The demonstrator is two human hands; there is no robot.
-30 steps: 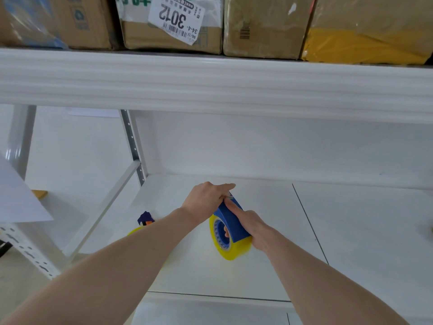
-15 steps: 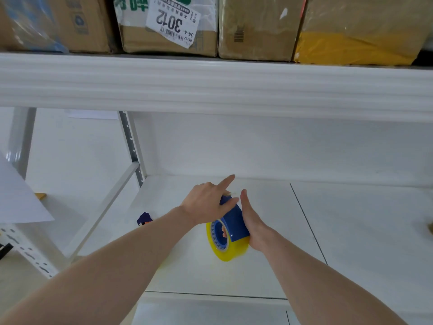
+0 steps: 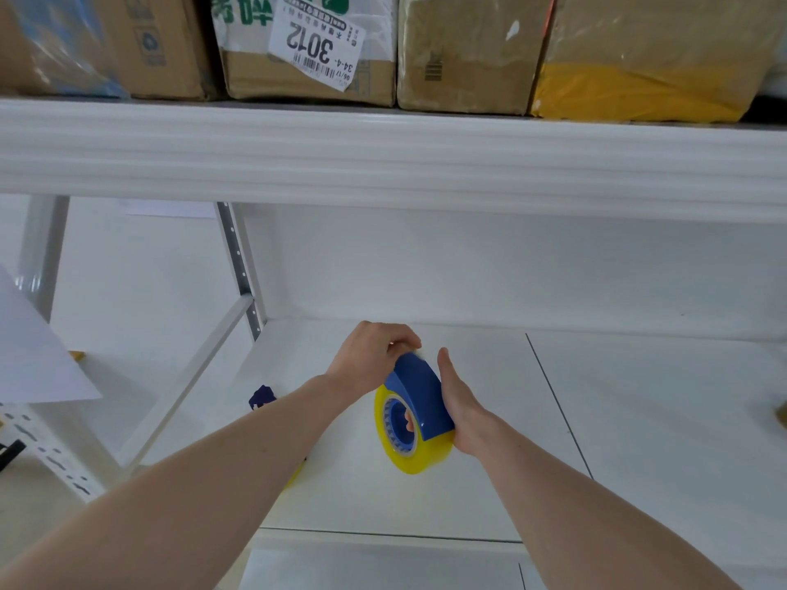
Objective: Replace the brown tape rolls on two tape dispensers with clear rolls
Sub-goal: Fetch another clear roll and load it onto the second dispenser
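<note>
Tape dispenser [image 3: 419, 393], blue, sits upright over the white shelf [image 3: 639, 419] with a yellowish, see-through tape roll [image 3: 415, 455] mounted on it, the roll's lower edge close to the shelf surface; I cannot tell whether it touches. The right hand [image 3: 462, 408] holds the dispenser from its right side, palm flat against the blue housing, thumb pointing up past its top edge; fingertips [image 3: 409, 423] of that hand show through the roll's core, so the grip wraps around the housing. The left hand [image 3: 370, 357] is curled at the dispenser's top front end, fingers bunched tight and pinching something small and pale just at the blue tip; what it grips is too small to make out. Beyond the left forearm, left of the fingers, a second dispenser [image 3: 262, 397] pokes out dark blue, mostly hidden by the arm, with a sliver of yellow showing under the forearm. Above, cardboard boxes [image 3: 468, 49] line the upper shelf, 1 carrying a label [image 3: 317, 44] reading 3012.
</note>
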